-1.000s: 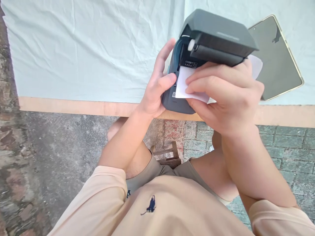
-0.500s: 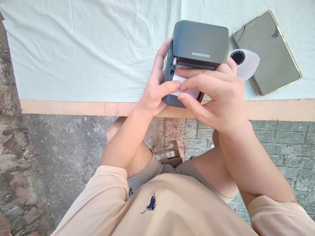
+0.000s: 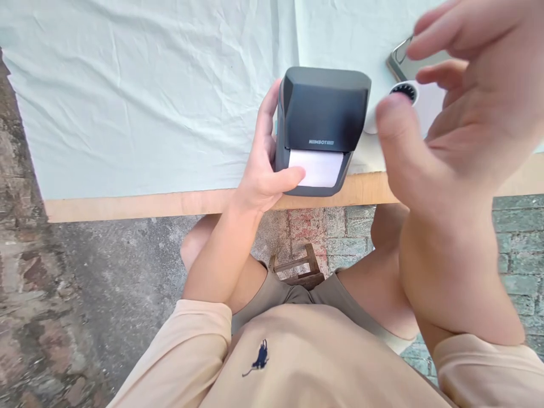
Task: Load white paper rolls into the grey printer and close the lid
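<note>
A dark grey label printer point(image 3: 325, 110) marked NIIMBOT is held at the table's near edge. My left hand point(image 3: 267, 164) grips its left side, with the thumb lying over a white label strip point(image 3: 322, 168) at the front. The printer's lid is down over the strip. My right hand point(image 3: 463, 107) is raised at the right, close to the camera, with its fingers spread and nothing visible in them. Behind that hand, partly hidden, a white roll with a black toothed core point(image 3: 403, 90) sits to the right of the printer.
A tablet-like device point(image 3: 402, 62) lies on the table at the back right, mostly hidden by my right hand. A pale, wrinkled cloth point(image 3: 170, 102) covers the table, and its wooden edge point(image 3: 140, 205) shows in front. Below is a small wooden stool point(image 3: 304, 266).
My right hand has let go of the printer and lifted up to the right, fingers spreading. The printer's lid has come down. My left hand keeps its hold.
</note>
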`<state>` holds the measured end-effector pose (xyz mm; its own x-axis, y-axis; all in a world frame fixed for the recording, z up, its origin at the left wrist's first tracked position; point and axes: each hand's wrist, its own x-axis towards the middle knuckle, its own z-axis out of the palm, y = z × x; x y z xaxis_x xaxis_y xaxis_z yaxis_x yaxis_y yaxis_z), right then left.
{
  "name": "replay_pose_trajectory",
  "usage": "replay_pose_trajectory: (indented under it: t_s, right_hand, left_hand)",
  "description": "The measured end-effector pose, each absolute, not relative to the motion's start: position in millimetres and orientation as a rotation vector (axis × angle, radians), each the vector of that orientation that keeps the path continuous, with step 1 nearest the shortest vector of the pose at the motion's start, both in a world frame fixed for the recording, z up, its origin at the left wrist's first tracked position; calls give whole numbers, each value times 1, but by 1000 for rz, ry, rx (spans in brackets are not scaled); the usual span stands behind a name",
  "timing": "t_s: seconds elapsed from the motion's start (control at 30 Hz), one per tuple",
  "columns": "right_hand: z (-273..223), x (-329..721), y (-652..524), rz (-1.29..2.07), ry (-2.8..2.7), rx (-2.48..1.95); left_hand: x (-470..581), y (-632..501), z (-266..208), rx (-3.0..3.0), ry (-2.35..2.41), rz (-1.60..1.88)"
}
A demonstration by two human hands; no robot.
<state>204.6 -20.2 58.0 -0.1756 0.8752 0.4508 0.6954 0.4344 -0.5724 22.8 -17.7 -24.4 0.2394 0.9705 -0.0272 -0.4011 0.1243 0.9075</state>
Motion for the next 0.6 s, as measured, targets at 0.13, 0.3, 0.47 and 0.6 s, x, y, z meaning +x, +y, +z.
replay_pose_trajectory:
  t_s: [0.13, 0.3, 0.47, 0.6]
  right_hand:
    - [64, 201, -18, 329, -2287, -1321]
    - [68, 194, -24, 297, -2357, -1499]
    - [69, 189, -23, 375, -2290, -1696]
    - [68, 190, -22, 368, -2236, -1701]
  left_hand:
    - [24, -21, -12, 855, 684, 1171]
    - [26, -20, -3, 758, 621, 1113]
    - [31, -22, -1, 734, 722, 1171]
    - [33, -22, 5, 686, 705, 1154]
